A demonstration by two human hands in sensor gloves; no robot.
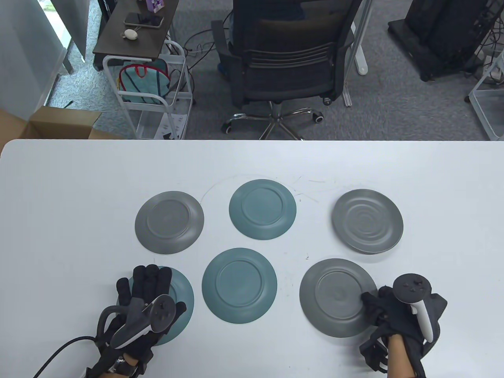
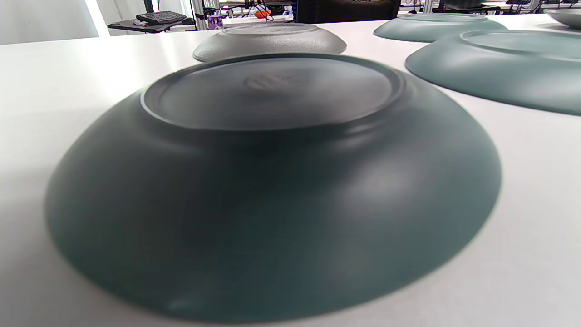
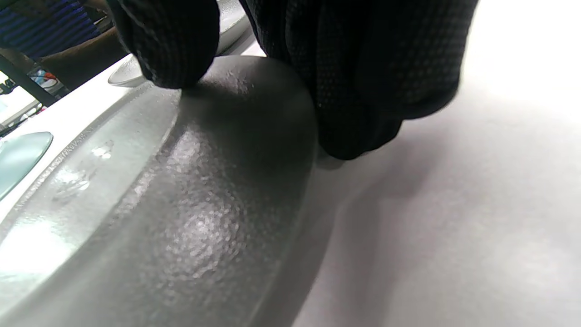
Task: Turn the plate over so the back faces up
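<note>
Six plates lie on the white table (image 1: 78,189). My right hand (image 1: 376,305) grips the right rim of the near-right grey plate (image 1: 334,297), which shows its foot ring. In the right wrist view the thumb (image 3: 168,41) presses on the plate's back (image 3: 181,204) and the fingers (image 3: 363,91) curl at its edge. My left hand (image 1: 147,289) lies flat, fingers stretched out, over the near-left teal plate (image 1: 182,289), which sits back up in the left wrist view (image 2: 272,181). The far-right grey plate (image 1: 367,226) lies face up, showing rings.
A teal plate (image 1: 239,285) in the near middle, a teal plate (image 1: 262,209) at the far middle and a grey plate (image 1: 169,222) at the far left all lie back up. An office chair (image 1: 289,63) stands beyond the table's far edge.
</note>
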